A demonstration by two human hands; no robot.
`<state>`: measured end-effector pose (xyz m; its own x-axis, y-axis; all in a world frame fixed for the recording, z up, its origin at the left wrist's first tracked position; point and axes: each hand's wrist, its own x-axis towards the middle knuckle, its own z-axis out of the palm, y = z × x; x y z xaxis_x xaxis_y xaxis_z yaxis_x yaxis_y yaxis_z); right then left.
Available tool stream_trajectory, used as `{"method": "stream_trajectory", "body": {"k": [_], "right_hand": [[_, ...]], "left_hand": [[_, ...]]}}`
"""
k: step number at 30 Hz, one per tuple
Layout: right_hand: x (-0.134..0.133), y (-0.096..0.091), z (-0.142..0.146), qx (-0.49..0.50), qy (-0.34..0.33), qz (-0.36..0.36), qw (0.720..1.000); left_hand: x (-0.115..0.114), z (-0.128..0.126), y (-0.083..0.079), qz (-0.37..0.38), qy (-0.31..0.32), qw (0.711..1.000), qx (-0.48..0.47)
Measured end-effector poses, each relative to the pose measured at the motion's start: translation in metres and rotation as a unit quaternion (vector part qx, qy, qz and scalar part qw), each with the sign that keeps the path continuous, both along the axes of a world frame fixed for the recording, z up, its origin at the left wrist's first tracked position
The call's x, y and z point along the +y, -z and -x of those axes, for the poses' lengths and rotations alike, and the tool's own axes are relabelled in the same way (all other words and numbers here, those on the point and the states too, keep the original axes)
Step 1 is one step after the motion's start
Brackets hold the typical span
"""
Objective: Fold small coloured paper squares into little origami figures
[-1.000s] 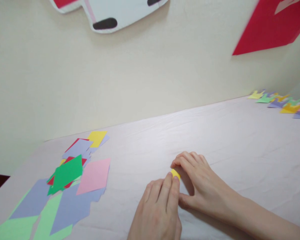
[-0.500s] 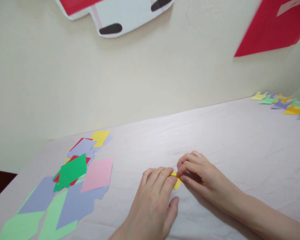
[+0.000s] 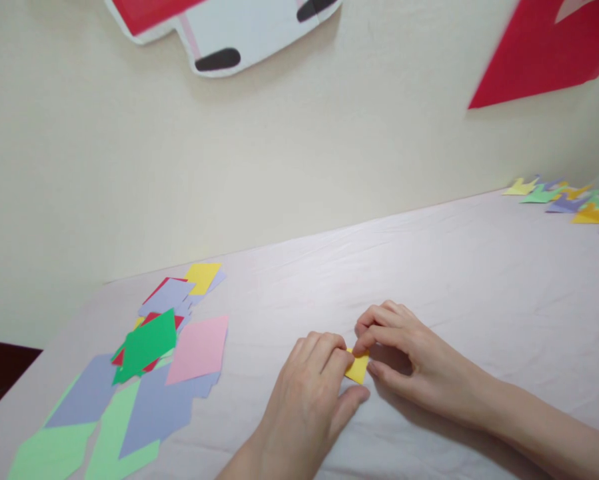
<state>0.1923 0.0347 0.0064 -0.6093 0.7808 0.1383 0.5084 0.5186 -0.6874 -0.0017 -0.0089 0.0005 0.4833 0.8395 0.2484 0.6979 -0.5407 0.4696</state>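
Note:
A small piece of folded yellow paper [image 3: 358, 368] lies on the pale cloth between my two hands. My left hand [image 3: 312, 390] holds its left side down under curled fingertips, the thumb stretched out just below it. My right hand [image 3: 396, 343] has its index fingertip on the paper's upper edge and its thumb at the right edge, with a gap between the two. Fingers cover the left part of the paper, so its full shape is hidden.
Loose coloured paper sheets, among them a green sheet [image 3: 149, 343] and a pink sheet [image 3: 199, 348], spread over the left side. Several folded paper figures [image 3: 572, 200] stand at the far right by the wall [image 3: 279, 167]. Wall decorations [image 3: 259, 33] hang above.
My right thumb has moved away from the index finger, and more of the yellow paper's face shows. My left thumb reaches further right. The view has shifted slightly.

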Motion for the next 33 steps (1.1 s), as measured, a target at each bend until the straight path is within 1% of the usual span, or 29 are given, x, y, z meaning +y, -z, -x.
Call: {"method": "stream_trajectory", "body": {"k": [4, 7, 10, 14, 17, 22, 28, 33], "right_hand": [[0.001, -0.001, -0.002, -0.002, -0.005, 0.008, 1.0], [0.003, 0.001, -0.004, 0.0, -0.013, 0.018, 1.0], [0.006, 0.004, -0.004, 0.004, -0.015, 0.025, 1.0], [0.008, 0.008, -0.002, 0.004, 0.006, 0.029, 1.0], [0.007, 0.007, 0.001, -0.004, 0.028, 0.036, 0.999], [0.003, 0.004, 0.005, -0.014, 0.048, 0.028, 0.998], [0.001, 0.004, 0.009, -0.027, 0.051, 0.014, 0.998], [0.001, 0.007, 0.01, -0.041, 0.042, -0.017, 0.998]], "left_hand": [[-0.001, -0.001, 0.001, -0.021, 0.012, 1.0, -0.004], [-0.001, -0.001, 0.003, -0.026, 0.015, 0.999, -0.032], [0.001, -0.001, 0.006, -0.012, -0.009, 0.997, -0.073], [0.005, -0.003, 0.007, 0.028, -0.055, 0.993, -0.104], [0.006, -0.004, 0.007, 0.04, -0.075, 0.991, -0.1], [0.006, -0.006, 0.008, 0.042, -0.081, 0.992, -0.089], [0.008, -0.007, 0.011, 0.052, -0.095, 0.991, -0.074], [0.01, -0.01, 0.01, 0.055, -0.097, 0.992, -0.059]]}}
